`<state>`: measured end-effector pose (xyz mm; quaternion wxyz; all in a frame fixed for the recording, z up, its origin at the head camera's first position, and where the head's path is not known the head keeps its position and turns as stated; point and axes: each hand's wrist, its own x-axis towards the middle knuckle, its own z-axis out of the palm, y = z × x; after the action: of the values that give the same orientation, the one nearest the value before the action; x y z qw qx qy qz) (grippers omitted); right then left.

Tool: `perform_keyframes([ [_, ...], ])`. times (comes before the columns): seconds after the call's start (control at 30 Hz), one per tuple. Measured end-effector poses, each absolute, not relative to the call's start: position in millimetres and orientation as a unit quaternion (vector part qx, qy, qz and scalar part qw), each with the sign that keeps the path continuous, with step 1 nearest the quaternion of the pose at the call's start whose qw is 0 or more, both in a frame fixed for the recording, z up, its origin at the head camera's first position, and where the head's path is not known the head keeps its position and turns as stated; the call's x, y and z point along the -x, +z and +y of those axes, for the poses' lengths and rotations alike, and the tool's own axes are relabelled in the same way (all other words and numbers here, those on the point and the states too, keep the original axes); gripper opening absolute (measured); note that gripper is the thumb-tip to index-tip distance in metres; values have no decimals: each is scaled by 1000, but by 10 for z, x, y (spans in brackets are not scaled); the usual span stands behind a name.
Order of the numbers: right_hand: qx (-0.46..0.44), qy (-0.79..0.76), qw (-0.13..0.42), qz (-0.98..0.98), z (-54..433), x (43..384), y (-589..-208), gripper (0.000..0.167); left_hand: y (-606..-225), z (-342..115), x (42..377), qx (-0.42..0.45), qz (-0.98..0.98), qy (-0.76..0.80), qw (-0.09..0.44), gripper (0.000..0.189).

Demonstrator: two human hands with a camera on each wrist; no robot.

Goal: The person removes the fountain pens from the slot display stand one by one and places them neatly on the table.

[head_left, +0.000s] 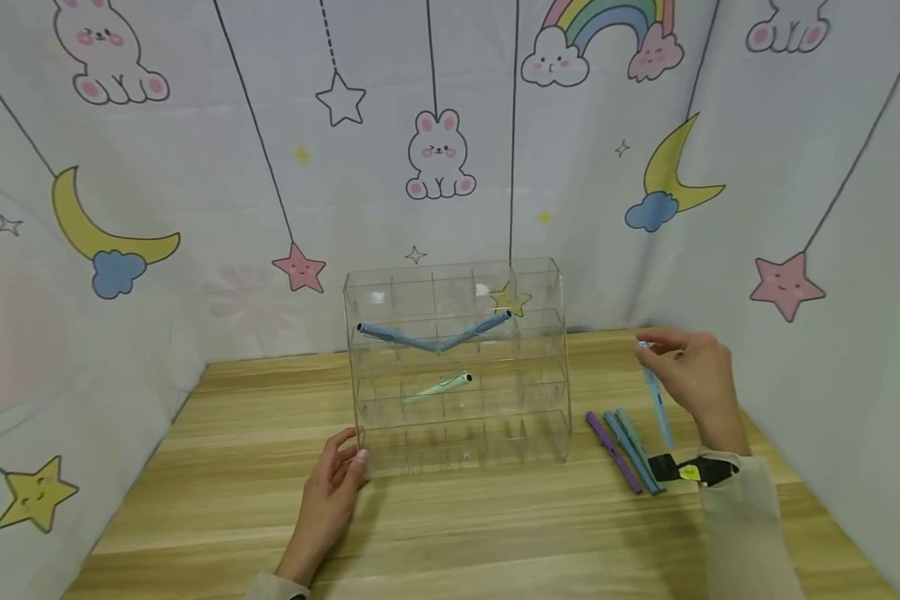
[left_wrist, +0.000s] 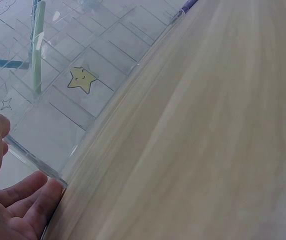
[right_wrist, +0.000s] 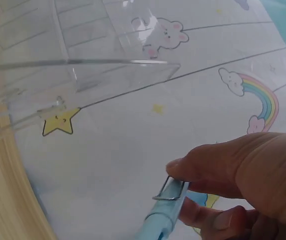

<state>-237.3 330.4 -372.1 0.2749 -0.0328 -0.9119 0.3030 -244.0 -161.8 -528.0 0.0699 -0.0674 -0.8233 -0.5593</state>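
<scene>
A clear plastic organizer (head_left: 420,446) with rows of small compartments stands upright on the table. My left hand (head_left: 333,487) holds its lower left edge, with the thumb at the front and the fingers by the side; the left wrist view shows that edge between them. Two blue pens (head_left: 397,336) lean opposite ways in an upper row, and a light green pen (head_left: 441,387) slants lower down. Off to the right, my right hand (head_left: 693,379) pinches a light blue pen (right_wrist: 159,220) near its clip end, the other end pointing down.
On the wooden table (head_left: 217,500), right of the organizer, lie a purple pen (head_left: 613,452), a blue pen (head_left: 632,454) and a green pen (head_left: 633,437) side by side. A white printed curtain (head_left: 270,208) hangs behind and along the sides.
</scene>
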Motion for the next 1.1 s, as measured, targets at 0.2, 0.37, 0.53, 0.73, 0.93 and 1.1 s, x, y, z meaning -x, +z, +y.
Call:
perform_keyframes([
  [0.2,41,283,161,-945,3510,2418,-3803,32,-5284,-1617,2451,69,-821,-563,68,45],
  [0.37,52,287,114,-950,3606,2493,-3897,35,-5282,-1616,2454,67,-820,-564,68,45],
  [0.53,59,292,82,-951,3657,2550,-4013,39,-5280,-1619,2450,66,-820,-565,65,45],
  [0.73,70,307,41,-948,3711,2605,-4135,39,-5285,-1622,2451,66,-821,-563,66,45],
  [0.93,63,306,30,-950,3755,2668,-4306,32,-5282,-1621,2450,67,-820,-565,67,45],
  [1.1,50,295,21,-954,3781,2709,-4425,30,-5283,-1619,2451,66,-820,-564,67,45],
])
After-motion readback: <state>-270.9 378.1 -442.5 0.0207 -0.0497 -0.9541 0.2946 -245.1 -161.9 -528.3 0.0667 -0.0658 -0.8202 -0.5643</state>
